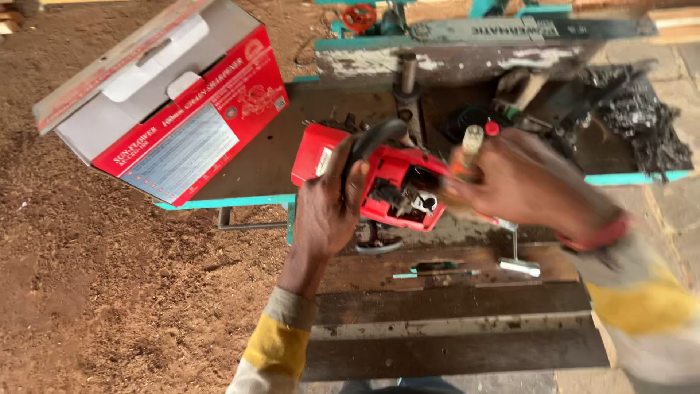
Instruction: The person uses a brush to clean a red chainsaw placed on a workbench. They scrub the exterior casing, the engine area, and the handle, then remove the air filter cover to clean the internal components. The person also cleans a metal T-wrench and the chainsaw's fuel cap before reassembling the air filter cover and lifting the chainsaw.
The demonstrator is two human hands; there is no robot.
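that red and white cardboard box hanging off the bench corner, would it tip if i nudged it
Probably yes. The cardboard box sits tilted on the bench corner with much of it overhanging the sawdust floor, so a nudge might drop it. Its flap is open and the inside looks mostly empty, so it is likely light and slides easily. Being cardboard, it may dent rather than break.

Red chainsaw body, cover off with dark inner parts exposed, tilted at the near edge of the workbench, black handle uppermost, small blurred screwdriver just right of the handle
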